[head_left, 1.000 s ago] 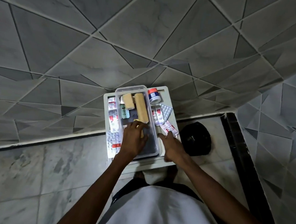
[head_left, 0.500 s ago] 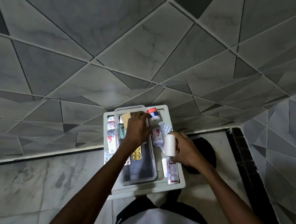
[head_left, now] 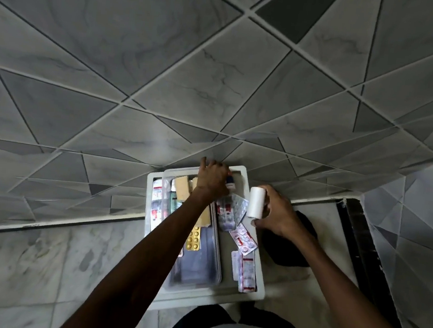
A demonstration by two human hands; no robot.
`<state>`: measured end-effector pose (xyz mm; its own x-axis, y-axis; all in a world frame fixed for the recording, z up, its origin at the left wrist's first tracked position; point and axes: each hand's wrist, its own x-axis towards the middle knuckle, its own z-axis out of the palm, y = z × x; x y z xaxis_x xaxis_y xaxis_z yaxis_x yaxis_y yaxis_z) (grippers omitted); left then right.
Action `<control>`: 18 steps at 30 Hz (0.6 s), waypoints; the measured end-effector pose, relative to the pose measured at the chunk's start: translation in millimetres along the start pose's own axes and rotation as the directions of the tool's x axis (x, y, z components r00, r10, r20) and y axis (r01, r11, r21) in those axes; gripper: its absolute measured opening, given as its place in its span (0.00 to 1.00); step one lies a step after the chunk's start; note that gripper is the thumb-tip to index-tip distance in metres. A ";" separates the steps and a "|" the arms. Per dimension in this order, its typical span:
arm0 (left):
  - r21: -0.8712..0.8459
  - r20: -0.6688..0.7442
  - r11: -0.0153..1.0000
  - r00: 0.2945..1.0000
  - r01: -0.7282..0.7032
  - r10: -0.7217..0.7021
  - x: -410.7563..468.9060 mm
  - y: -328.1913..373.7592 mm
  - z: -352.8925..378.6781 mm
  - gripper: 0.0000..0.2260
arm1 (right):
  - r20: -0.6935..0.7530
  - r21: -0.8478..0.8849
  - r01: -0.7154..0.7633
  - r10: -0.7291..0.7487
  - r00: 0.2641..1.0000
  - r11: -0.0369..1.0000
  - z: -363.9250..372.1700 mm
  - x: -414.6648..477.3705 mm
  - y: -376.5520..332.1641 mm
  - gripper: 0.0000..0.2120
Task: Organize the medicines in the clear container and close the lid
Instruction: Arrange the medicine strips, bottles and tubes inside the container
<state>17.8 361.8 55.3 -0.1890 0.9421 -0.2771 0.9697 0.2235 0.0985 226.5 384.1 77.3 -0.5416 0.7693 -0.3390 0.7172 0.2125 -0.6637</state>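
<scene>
A clear container [head_left: 207, 269] lies in a white tray [head_left: 258, 288] on the floor. Inside it are beige packs [head_left: 182, 188], a green item [head_left: 172, 202] and a yellow blister strip [head_left: 193, 240]. My left hand [head_left: 212, 179] reaches over the container's far end, with its fingers curled over a small bottle [head_left: 230, 184] with a blue label. The hand hides the grip. My right hand [head_left: 279, 216] holds a white roll [head_left: 256, 202] upright above the tray's right edge. Loose blister packs lie right of the container [head_left: 231, 211], [head_left: 245, 271] and along its left side [head_left: 156, 200].
A black round object [head_left: 300, 242] sits on the marble floor just right of the tray, under my right hand. A grey tiled wall rises directly behind the tray. A dark strip [head_left: 361, 246] runs along the floor at the right.
My right hand picked up the white roll from the tray's right side and raised it. My left hand moved from the container's middle to its far end by the bottle.
</scene>
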 end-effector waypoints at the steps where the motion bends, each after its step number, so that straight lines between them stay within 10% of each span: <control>1: -0.042 -0.051 0.999 0.999 -0.014 0.012 -5.1 -1.4 -4.4 0.28 | -0.002 -0.003 0.005 -0.005 1.000 1.000 -0.3 -1.5 -1.0 0.43; 6: -0.333 -0.310 0.935 0.951 -0.119 0.011 -52.6 -26.5 -30.6 0.31 | -0.032 -0.016 0.113 -0.114 0.993 0.993 8.6 -7.2 -17.9 0.43; 9: -0.232 -0.391 0.969 0.920 -0.086 -0.012 -90.8 -56.3 -27.2 0.31 | -0.013 -0.098 0.202 -0.204 0.979 0.974 20.5 -9.4 -38.8 0.42; 18: -0.128 -0.139 0.986 0.983 0.104 -0.122 -139.1 -97.2 17.3 0.31 | 0.138 -0.465 0.345 -0.318 0.938 0.816 85.8 -13.8 -98.5 0.40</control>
<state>-47.5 204.7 67.7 -0.3257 0.9333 -0.1512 0.9169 0.3509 0.1904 125.7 300.8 90.2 -0.7967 0.5707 -0.1992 0.6019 0.7186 -0.3484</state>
